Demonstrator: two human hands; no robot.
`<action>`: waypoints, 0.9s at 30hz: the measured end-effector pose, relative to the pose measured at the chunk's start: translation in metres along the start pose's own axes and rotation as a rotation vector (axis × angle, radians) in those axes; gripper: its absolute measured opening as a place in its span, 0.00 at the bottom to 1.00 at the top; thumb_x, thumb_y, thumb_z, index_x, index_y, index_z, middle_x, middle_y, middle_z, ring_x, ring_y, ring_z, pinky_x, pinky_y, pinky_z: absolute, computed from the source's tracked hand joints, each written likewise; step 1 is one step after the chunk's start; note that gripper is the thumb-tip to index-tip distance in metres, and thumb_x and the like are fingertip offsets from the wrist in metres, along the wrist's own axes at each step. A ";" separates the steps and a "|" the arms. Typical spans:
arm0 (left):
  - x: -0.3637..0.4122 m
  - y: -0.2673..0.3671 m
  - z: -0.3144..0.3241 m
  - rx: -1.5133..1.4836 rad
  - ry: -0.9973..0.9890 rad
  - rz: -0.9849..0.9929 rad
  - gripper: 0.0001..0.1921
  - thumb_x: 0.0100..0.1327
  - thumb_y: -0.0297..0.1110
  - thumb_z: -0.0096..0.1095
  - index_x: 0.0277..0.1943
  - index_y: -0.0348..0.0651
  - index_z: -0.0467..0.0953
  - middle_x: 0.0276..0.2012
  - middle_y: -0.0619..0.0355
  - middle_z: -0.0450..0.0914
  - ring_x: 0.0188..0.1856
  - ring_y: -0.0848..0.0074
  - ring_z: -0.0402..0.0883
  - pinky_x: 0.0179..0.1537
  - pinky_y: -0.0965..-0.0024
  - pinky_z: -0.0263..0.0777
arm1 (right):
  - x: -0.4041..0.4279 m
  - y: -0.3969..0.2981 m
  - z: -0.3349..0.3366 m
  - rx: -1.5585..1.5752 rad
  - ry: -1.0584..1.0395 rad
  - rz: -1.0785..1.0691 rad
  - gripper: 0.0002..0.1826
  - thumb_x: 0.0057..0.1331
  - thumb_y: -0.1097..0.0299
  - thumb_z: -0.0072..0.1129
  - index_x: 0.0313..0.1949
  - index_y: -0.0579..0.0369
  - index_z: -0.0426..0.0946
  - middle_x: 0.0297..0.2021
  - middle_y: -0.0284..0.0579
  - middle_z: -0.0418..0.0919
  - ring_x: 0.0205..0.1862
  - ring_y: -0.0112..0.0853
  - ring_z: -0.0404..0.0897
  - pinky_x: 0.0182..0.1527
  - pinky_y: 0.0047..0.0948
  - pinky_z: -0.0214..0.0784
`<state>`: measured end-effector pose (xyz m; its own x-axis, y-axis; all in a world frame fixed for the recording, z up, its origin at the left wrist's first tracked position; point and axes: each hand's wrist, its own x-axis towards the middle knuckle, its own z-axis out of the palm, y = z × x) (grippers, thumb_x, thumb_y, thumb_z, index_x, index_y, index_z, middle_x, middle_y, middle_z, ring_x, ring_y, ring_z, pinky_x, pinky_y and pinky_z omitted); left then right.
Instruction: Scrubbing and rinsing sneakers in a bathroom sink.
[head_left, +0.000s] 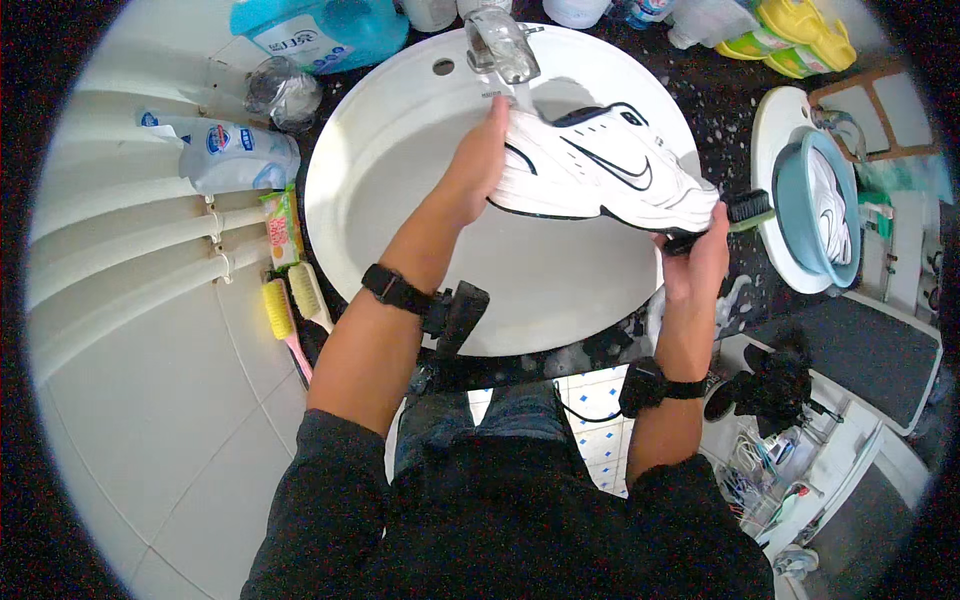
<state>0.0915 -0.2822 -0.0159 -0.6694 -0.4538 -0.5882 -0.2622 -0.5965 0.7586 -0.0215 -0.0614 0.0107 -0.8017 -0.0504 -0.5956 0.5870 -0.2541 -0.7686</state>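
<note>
I hold a white sneaker (600, 161) with black trim over a white oval washbasin (555, 300), its side facing up. My left hand (484, 161) grips the heel end, just below the metal faucet (502, 49). A stream of water seems to fall from the faucet near the heel. Around the toe end, my right hand (697, 251) is closed, thumb on top. A brush (748, 208) with black bristles and a green handle shows just beyond that hand; I cannot tell whether it is held or lies on the counter.
Two brushes, one with yellow bristles (277, 309) and one with pale bristles (304, 292), lie left of the basin. A large blue bottle (322, 34) stands behind. Foam spots the dark counter (739, 300). A blue tub (799, 202) at right holds another white shoe (832, 210).
</note>
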 end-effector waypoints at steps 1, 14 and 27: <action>0.003 -0.001 0.001 -0.004 0.003 0.000 0.33 0.70 0.60 0.40 0.54 0.31 0.69 0.45 0.49 0.80 0.41 0.68 0.83 0.46 0.69 0.78 | 0.003 -0.001 -0.004 -0.005 -0.003 0.001 0.23 0.72 0.50 0.37 0.53 0.52 0.70 0.47 0.42 0.78 0.44 0.37 0.77 0.37 0.40 0.69; -0.012 -0.002 0.008 -0.419 -0.367 0.035 0.23 0.68 0.41 0.55 0.57 0.31 0.68 0.48 0.55 0.79 0.50 0.73 0.77 0.55 0.70 0.69 | 0.007 -0.011 -0.008 0.087 0.010 0.052 0.26 0.73 0.49 0.30 0.58 0.53 0.67 0.54 0.44 0.74 0.50 0.42 0.75 0.43 0.47 0.71; -0.037 0.002 0.007 0.146 -0.172 0.227 0.24 0.72 0.47 0.45 0.54 0.33 0.72 0.40 0.55 0.81 0.42 0.78 0.76 0.48 0.74 0.68 | -0.001 0.004 -0.025 0.002 0.028 0.064 0.26 0.72 0.48 0.32 0.59 0.52 0.67 0.56 0.44 0.72 0.55 0.42 0.72 0.50 0.51 0.68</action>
<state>0.1112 -0.2618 0.0098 -0.8268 -0.4381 -0.3528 -0.1813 -0.3862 0.9044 -0.0157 -0.0384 0.0029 -0.7590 -0.0398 -0.6499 0.6369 -0.2533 -0.7282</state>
